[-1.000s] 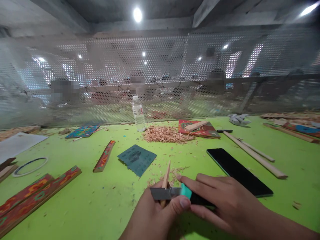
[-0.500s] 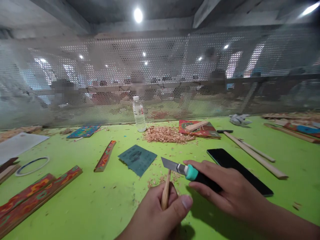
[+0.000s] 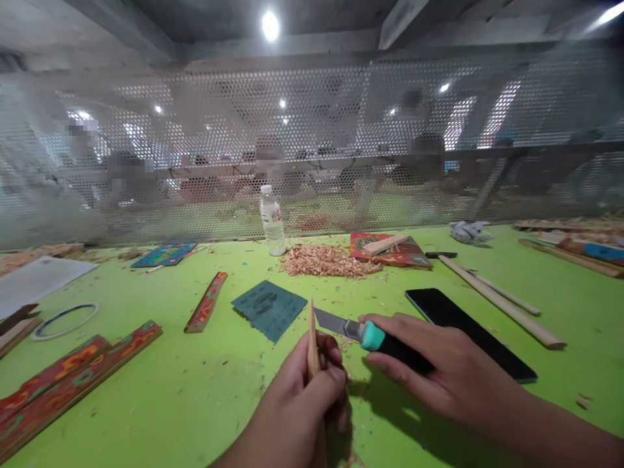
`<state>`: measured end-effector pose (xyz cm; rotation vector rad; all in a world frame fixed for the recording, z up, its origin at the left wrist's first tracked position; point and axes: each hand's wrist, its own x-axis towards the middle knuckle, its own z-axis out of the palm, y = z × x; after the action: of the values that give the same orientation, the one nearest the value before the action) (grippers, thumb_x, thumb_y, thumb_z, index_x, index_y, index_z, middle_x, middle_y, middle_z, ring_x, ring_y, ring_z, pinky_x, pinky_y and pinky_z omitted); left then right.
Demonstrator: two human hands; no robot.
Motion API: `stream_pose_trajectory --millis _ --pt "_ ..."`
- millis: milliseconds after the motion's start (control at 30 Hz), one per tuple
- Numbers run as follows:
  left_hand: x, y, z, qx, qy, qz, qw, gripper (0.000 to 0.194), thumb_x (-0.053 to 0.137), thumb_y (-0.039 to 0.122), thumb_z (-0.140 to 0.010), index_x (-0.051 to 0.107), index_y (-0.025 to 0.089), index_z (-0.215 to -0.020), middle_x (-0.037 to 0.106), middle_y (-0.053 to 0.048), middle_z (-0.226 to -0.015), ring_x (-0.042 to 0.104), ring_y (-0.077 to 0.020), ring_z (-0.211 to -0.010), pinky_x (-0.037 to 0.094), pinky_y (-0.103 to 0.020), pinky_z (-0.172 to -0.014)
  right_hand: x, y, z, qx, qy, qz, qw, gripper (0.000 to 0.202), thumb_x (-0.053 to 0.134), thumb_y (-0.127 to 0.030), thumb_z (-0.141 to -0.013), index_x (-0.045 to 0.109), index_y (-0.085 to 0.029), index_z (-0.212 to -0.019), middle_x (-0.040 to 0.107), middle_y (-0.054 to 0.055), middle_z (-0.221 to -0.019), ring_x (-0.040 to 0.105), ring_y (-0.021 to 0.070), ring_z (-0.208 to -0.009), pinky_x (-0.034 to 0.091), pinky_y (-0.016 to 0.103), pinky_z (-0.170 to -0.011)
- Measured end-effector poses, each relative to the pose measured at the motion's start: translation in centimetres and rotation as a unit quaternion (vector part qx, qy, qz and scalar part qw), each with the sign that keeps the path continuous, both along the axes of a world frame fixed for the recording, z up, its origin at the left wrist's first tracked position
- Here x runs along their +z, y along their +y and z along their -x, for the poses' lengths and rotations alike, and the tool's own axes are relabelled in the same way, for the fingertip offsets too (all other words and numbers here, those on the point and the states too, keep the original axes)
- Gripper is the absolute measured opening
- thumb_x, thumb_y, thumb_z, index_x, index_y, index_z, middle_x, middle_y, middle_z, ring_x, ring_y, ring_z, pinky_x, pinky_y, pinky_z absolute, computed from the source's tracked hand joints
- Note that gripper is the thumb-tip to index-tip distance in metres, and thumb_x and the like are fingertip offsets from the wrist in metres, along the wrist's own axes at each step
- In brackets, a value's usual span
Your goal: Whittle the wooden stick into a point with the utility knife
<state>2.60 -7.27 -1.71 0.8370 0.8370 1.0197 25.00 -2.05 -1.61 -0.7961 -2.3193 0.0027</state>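
Observation:
My left hand [image 3: 312, 390] is closed around a slim wooden stick [image 3: 312, 344], whose pointed tip stands up above the fingers. In my right hand [image 3: 448, 370] is a utility knife [image 3: 373, 335] with a black and teal handle. Its bare blade points left, with the blade's end close beside the stick's tip; whether they touch I cannot tell. Beyond my left hand lies a dark green sheet [image 3: 269, 310] with a ragged edge. A black phone [image 3: 468, 331] lies behind my right hand, partly hidden by it.
Wood shavings [image 3: 326, 261] are heaped beside a water bottle [image 3: 273, 224]. Painted wooden strips [image 3: 82, 383] and a tape ring [image 3: 65, 321] lie left. Wooden rods [image 3: 507, 305] are at right. A perforated screen [image 3: 219, 149] stands behind the green table [image 3: 195, 403].
The stick has moved left and higher, and now stands more upright. My left thumb has drawn in closer to the fingers. The knife has hardly moved.

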Motion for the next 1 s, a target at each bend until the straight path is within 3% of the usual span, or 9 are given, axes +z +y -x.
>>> stream_pose_trajectory --millis 100,267,467,667,833,1000 --pt "-0.3 0.1 -0.3 -0.019 -0.001 0.002 1.0 0.036 0.084 0.044 -0.086 0.059 0.019 -0.093 0.056 0.005 -0.069 0.053 -0.0087 -0.06 0.043 -0.021 -0.059 0.0 0.0 0.0 0.004 0.006 0.008 1.0 0.03 0.05 -0.039 -0.112 0.064 -0.02 -0.13 0.082 0.013 -0.108 0.082 0.0253 -0.087 0.067 0.034 -0.072" --pt "-1.0 0.2 -0.8 -0.07 -0.047 0.029 0.996 0.068 0.093 0.064 -0.071 0.057 0.018 -0.105 0.073 -0.003 -0.076 0.071 -0.0144 -0.062 0.057 -0.026 -0.063 0.3 -0.2 -0.2 0.011 0.01 0.05 0.999 0.03 0.057 -0.038 -0.108 0.065 -0.023 -0.133 0.083 0.01 -0.11 0.082 0.0263 -0.092 0.067 0.035 -0.074" --pt "-1.5 0.2 -0.6 -0.121 -0.064 0.066 0.988 0.061 0.089 0.064 -0.077 0.056 0.021 -0.105 0.075 -0.002 -0.069 0.073 -0.0145 -0.052 0.051 -0.016 -0.047 0.5 -0.1 -0.1 0.011 0.013 0.07 0.997 0.03 0.059 -0.035 -0.106 0.065 -0.023 -0.134 0.082 0.009 -0.11 0.081 0.0261 -0.093 0.067 0.036 -0.076" --pt "-2.1 0.4 -0.1 -0.116 -0.011 0.034 0.993 0.049 0.08 0.061 -0.088 0.06 0.019 -0.105 0.071 0.0 -0.057 0.056 -0.0085 -0.035 0.041 -0.013 -0.037 0.7 -0.3 0.0 0.016 0.023 0.058 0.998 0.028 0.059 -0.035 -0.107 0.067 -0.021 -0.129 0.082 0.008 -0.101 0.081 0.0244 -0.086 0.066 0.033 -0.073" --pt "-2.2 0.2 -0.2 -0.093 -0.018 0.02 0.995 0.05 0.078 0.064 -0.089 0.063 0.018 -0.103 0.065 0.004 -0.049 0.049 -0.007 -0.034 0.04 -0.014 -0.038 1.0 -0.4 0.1 0.001 0.036 0.046 0.998 0.025 0.057 -0.029 -0.105 0.067 -0.022 -0.127 0.083 0.009 -0.105 0.081 0.0247 -0.091 0.066 0.032 -0.077" --pt "-2.4 0.1 -0.4 -0.067 -0.04 0.025 0.997 0.05 0.084 0.063 -0.084 0.063 0.019 -0.097 0.065 0.004 -0.05 0.055 -0.0069 -0.038 0.042 -0.013 -0.042 1.2 -0.4 0.1 -0.011 0.053 0.027 0.998 0.022 0.055 -0.027 -0.105 0.066 -0.023 -0.125 0.083 0.008 -0.103 0.081 0.0231 -0.091 0.065 0.029 -0.076"
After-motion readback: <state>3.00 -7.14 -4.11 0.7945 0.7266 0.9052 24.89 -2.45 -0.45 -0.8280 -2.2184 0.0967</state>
